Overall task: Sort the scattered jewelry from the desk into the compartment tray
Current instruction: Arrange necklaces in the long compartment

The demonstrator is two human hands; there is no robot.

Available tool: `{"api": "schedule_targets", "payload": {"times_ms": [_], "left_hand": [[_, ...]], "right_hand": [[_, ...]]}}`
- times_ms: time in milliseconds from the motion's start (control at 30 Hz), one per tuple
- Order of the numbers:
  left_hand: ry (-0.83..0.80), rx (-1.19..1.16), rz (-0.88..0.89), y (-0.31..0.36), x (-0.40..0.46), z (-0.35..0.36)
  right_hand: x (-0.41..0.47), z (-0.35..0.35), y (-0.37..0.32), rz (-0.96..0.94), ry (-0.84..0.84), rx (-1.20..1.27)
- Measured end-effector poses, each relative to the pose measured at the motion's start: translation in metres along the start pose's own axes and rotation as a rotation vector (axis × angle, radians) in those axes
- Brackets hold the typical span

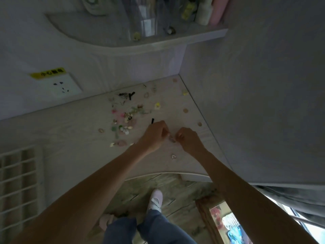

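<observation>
Dozens of small mixed jewelry bits (125, 118) scattered on pale wood-grain desk (73, 134): pink, green, yellow, cream pieces, black clips near back wall, few round ones lying apart toward right edge, one small heart-shaped pale piece (173, 156) near front edge. Bulk still unsorted, so early in task by the look of it

Small greyish trinket (172, 139) between both hands, just above or on desk surface; too blurred to tell type. Left hand (155, 134) fingers curled, tips pinching at one side of trinket. Right hand (189, 138) same, curled and pinching other side. Two-hand pinch probably means separating or untangling something, or picking apart a pair, before dropping in tray. Short black stick-like clip (152, 121) just behind left knuckles, cannot tell if held or lying on desk

White grid compartment tray (19, 175) at far left edge of desk, well apart from hands and from the pile; compartments look empty or too dim to read. Long carry to tray for each piece

White wall socket with yellow label (64, 86) above desk at left. Curved shelf (158, 41) overhead with bottles and clear containers
</observation>
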State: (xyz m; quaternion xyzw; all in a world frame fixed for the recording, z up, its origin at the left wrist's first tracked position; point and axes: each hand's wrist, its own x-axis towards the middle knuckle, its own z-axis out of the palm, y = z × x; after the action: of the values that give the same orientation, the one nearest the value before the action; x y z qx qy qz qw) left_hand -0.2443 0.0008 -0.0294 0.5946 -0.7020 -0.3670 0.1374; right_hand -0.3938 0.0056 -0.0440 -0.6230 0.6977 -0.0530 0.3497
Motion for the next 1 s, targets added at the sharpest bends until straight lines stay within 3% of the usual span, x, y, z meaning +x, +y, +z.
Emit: {"api": "schedule_targets", "payload": {"times_ms": [100, 167, 233, 467, 633, 833, 1000], "left_hand": [[0.073, -0.202, 0.064, 0.014, -0.007, -0.033], [0.087, -0.293, 0.067, 0.024, -0.01, -0.053], [0.107, -0.373, 0.026, 0.031, -0.011, -0.069], [0.279, -0.934, -0.195, 0.039, -0.028, -0.122], [0.367, -1.338, -0.234, 0.02, -0.055, -0.161], [0.467, -1.449, -0.199, -0.021, -0.101, -0.198], [0.535, -1.446, -0.063, -0.052, -0.147, -0.231]], "right_hand": [[0.001, -0.018, -0.005, -0.007, -0.009, 0.396], [-0.003, -0.03, -0.018, -0.09, -0.138, 0.678], [-0.008, -0.041, -0.037, -0.133, -0.238, 0.765], [-0.009, -0.061, -0.093, -0.262, -0.209, 0.714], [-0.012, -0.064, -0.128, -0.338, -0.257, 0.629], [-0.024, -0.045, -0.194, -0.447, -0.362, 0.59], [-0.039, -0.014, -0.249, -0.47, -0.634, 0.416]]}}
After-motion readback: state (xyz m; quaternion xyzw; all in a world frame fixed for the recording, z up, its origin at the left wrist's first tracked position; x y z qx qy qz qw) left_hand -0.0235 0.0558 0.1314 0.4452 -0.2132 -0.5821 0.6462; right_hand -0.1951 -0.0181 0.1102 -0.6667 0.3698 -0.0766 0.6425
